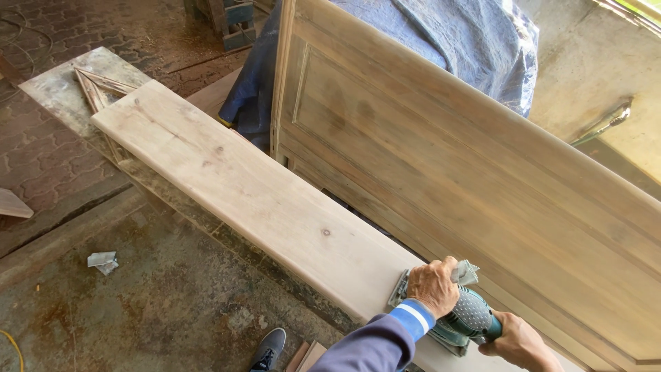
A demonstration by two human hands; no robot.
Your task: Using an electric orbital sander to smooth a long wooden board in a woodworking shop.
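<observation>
A long pale wooden plank (241, 186) runs from upper left to lower right. At its near end sits a teal and grey electric sander (454, 313). My left hand (434, 286) presses down on the sander's front, over a folded grey cloth. My right hand (518, 341) grips the sander's rear handle. A blue sleeve with a white stripe covers my left forearm.
A large panelled wooden door (482, 158) leans on edge just behind the plank. A blue tarp (454, 34) covers something behind it. Below left lie a concrete floor, a paper scrap (102, 262), my shoe (268, 348) and small wood offcuts (306, 357).
</observation>
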